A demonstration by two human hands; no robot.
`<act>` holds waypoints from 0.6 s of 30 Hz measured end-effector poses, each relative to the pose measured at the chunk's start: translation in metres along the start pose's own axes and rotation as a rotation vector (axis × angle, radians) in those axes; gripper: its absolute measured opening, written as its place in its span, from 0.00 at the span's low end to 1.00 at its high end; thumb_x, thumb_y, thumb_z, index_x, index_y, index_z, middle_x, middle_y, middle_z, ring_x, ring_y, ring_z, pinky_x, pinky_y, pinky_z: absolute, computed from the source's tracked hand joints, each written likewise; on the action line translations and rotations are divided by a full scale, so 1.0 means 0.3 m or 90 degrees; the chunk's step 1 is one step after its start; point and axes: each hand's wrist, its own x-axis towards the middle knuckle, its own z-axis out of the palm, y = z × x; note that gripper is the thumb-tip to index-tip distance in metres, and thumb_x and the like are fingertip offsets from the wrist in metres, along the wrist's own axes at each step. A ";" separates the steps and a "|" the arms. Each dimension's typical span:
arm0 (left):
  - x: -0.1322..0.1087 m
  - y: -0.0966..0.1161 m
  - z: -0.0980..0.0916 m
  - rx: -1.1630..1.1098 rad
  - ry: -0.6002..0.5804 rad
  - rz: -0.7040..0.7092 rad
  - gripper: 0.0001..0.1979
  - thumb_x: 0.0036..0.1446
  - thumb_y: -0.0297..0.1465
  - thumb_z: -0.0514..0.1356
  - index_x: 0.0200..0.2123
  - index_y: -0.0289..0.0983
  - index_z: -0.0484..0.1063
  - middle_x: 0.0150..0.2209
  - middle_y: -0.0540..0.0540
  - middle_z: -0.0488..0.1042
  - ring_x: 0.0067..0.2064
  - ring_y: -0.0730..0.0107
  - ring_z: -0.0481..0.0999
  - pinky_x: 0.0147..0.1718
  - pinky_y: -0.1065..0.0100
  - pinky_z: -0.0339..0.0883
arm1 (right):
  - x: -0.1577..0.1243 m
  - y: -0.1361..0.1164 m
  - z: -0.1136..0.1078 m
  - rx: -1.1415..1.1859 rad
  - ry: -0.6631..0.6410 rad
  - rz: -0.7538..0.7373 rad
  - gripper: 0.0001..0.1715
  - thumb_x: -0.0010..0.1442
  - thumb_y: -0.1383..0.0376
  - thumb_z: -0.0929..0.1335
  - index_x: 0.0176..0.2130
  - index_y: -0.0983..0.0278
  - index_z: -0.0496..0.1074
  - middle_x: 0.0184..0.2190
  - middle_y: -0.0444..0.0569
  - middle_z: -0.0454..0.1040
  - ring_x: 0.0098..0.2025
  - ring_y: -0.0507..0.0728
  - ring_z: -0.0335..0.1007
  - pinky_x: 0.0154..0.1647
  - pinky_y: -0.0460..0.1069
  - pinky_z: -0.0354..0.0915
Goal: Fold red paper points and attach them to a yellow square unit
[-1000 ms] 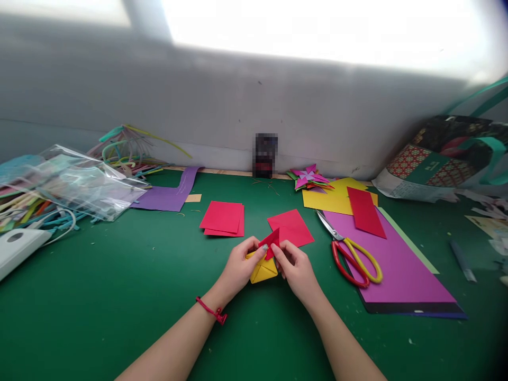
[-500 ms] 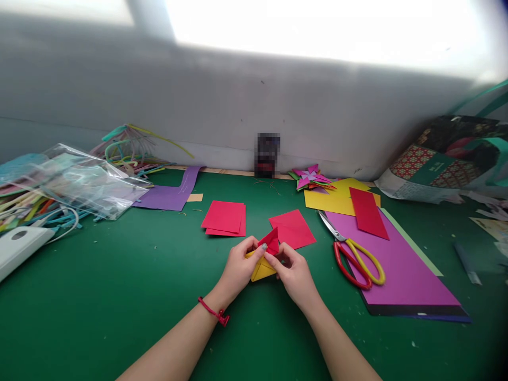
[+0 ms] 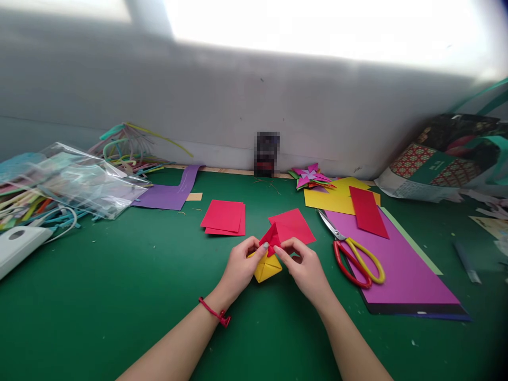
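Between my two hands is a folded paper piece [image 3: 267, 268], yellow at the near end with a red part [image 3: 271, 234] rising at the far end. My left hand [image 3: 243, 263] is closed, its thumb pressed on top of the piece and its fingers partly hidden beneath. With thumb and fingers pinched, my right hand [image 3: 302, 264] grips the right edge of the red part. Just beyond lies a square of red paper [image 3: 296, 225]. Two more red squares [image 3: 223, 217] are stacked to the left of it.
Scissors [image 3: 359, 254] with red and yellow handles lie partly on purple sheets [image 3: 413, 275]. Yellow paper [image 3: 329, 202], a red strip [image 3: 369, 211] and folded paper stars [image 3: 310, 175] are behind. On the left are pipe cleaners [image 3: 127, 148], a plastic bag [image 3: 99, 185] and a white device [image 3: 21, 246].
My right hand has shifted slightly right, and its thumb has moved from the yellow part up to the red part. More of the yellow paper shows now. My left hand stays nearly in place.
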 end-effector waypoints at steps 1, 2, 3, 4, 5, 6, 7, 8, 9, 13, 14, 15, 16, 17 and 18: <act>0.000 -0.001 -0.001 0.000 -0.002 0.000 0.13 0.52 0.38 0.54 0.22 0.35 0.59 0.21 0.54 0.59 0.25 0.77 0.58 0.23 0.75 0.53 | -0.002 -0.001 0.005 -0.006 -0.001 -0.010 0.12 0.55 0.57 0.63 0.28 0.63 0.65 0.27 0.45 0.67 0.27 0.52 0.62 0.24 0.45 0.58; 0.000 -0.003 -0.002 0.000 -0.002 0.000 0.13 0.52 0.38 0.54 0.23 0.35 0.59 0.21 0.54 0.59 0.25 0.76 0.59 0.23 0.75 0.54 | -0.003 -0.003 0.011 -0.011 0.001 -0.019 0.11 0.56 0.58 0.62 0.28 0.63 0.65 0.26 0.45 0.67 0.27 0.52 0.62 0.24 0.45 0.58; 0.000 -0.005 -0.003 0.000 -0.002 -0.001 0.13 0.52 0.38 0.54 0.23 0.35 0.59 0.22 0.53 0.59 0.25 0.76 0.59 0.23 0.75 0.54 | -0.005 -0.005 0.017 -0.015 0.006 -0.028 0.11 0.56 0.58 0.62 0.28 0.63 0.64 0.26 0.45 0.66 0.27 0.52 0.61 0.24 0.45 0.58; 0.001 -0.007 -0.004 0.001 -0.002 -0.003 0.13 0.52 0.39 0.54 0.23 0.35 0.59 0.22 0.53 0.59 0.25 0.76 0.59 0.23 0.75 0.54 | -0.008 -0.007 0.023 -0.019 0.015 -0.036 0.11 0.57 0.59 0.62 0.28 0.63 0.64 0.26 0.45 0.65 0.27 0.52 0.61 0.24 0.45 0.58; 0.002 -0.010 -0.006 0.003 -0.001 -0.004 0.13 0.52 0.39 0.54 0.23 0.35 0.59 0.22 0.53 0.59 0.25 0.76 0.59 0.23 0.75 0.54 | -0.010 -0.008 0.029 -0.025 0.026 -0.045 0.10 0.57 0.59 0.61 0.28 0.62 0.63 0.26 0.45 0.65 0.28 0.52 0.62 0.25 0.46 0.58; 0.004 -0.013 -0.007 0.003 -0.002 -0.007 0.14 0.52 0.39 0.54 0.23 0.35 0.60 0.22 0.53 0.59 0.25 0.76 0.60 0.23 0.75 0.54 | -0.012 -0.009 0.035 -0.034 0.039 -0.053 0.10 0.57 0.59 0.61 0.28 0.62 0.63 0.26 0.45 0.65 0.28 0.53 0.62 0.25 0.46 0.58; 0.006 -0.017 -0.009 0.004 -0.003 -0.009 0.14 0.52 0.40 0.53 0.24 0.35 0.60 0.22 0.53 0.60 0.25 0.76 0.60 0.23 0.74 0.55 | -0.015 -0.010 0.042 -0.044 0.050 -0.061 0.10 0.58 0.60 0.61 0.28 0.62 0.63 0.26 0.46 0.65 0.28 0.53 0.62 0.25 0.46 0.58; 0.008 -0.020 -0.010 0.004 -0.003 -0.011 0.14 0.52 0.40 0.53 0.24 0.35 0.60 0.22 0.53 0.60 0.25 0.75 0.60 0.24 0.74 0.55 | -0.018 -0.011 0.048 -0.056 0.061 -0.069 0.09 0.58 0.61 0.61 0.28 0.62 0.63 0.26 0.46 0.64 0.28 0.53 0.61 0.25 0.46 0.59; 0.010 -0.024 -0.011 0.002 -0.003 -0.012 0.14 0.52 0.40 0.53 0.24 0.35 0.60 0.22 0.53 0.60 0.25 0.75 0.60 0.24 0.74 0.55 | -0.020 -0.012 0.054 -0.067 0.070 -0.076 0.09 0.58 0.61 0.60 0.28 0.62 0.62 0.26 0.46 0.64 0.28 0.53 0.61 0.26 0.47 0.59; 0.013 -0.034 -0.011 -0.010 0.000 -0.013 0.14 0.52 0.40 0.54 0.24 0.35 0.59 0.22 0.53 0.59 0.25 0.76 0.59 0.23 0.75 0.54 | -0.030 -0.015 0.073 -0.099 0.101 -0.092 0.09 0.58 0.63 0.60 0.27 0.62 0.60 0.25 0.45 0.62 0.27 0.52 0.59 0.27 0.47 0.57; 0.013 -0.035 -0.011 -0.011 0.001 -0.013 0.14 0.52 0.39 0.54 0.24 0.35 0.59 0.22 0.53 0.59 0.25 0.76 0.59 0.23 0.75 0.54 | -0.032 -0.016 0.077 -0.104 0.104 -0.091 0.09 0.58 0.63 0.60 0.27 0.61 0.59 0.25 0.44 0.62 0.26 0.52 0.59 0.27 0.47 0.57; 0.012 -0.035 -0.011 -0.011 0.001 -0.013 0.14 0.52 0.39 0.54 0.24 0.35 0.59 0.22 0.53 0.59 0.25 0.76 0.59 0.23 0.75 0.54 | -0.033 -0.016 0.080 -0.109 0.104 -0.089 0.09 0.58 0.63 0.60 0.27 0.61 0.59 0.25 0.44 0.61 0.26 0.52 0.58 0.27 0.47 0.57; 0.011 -0.035 -0.011 -0.011 0.001 -0.014 0.14 0.52 0.39 0.54 0.24 0.35 0.59 0.22 0.53 0.59 0.25 0.76 0.59 0.23 0.75 0.54 | -0.034 -0.016 0.083 -0.112 0.105 -0.088 0.09 0.59 0.63 0.60 0.27 0.61 0.59 0.25 0.44 0.61 0.26 0.52 0.58 0.27 0.47 0.57; 0.011 -0.034 -0.011 -0.010 0.002 -0.015 0.14 0.52 0.39 0.54 0.24 0.35 0.59 0.22 0.53 0.59 0.25 0.76 0.59 0.23 0.75 0.54 | -0.035 -0.016 0.086 -0.114 0.107 -0.087 0.09 0.59 0.64 0.60 0.27 0.61 0.58 0.25 0.44 0.61 0.26 0.52 0.58 0.27 0.47 0.57; 0.011 -0.034 -0.011 -0.010 0.003 -0.015 0.14 0.52 0.39 0.54 0.24 0.36 0.59 0.22 0.53 0.59 0.25 0.76 0.60 0.23 0.75 0.54 | -0.035 -0.015 0.089 -0.116 0.108 -0.086 0.09 0.59 0.64 0.60 0.27 0.61 0.58 0.25 0.44 0.61 0.26 0.52 0.58 0.27 0.47 0.56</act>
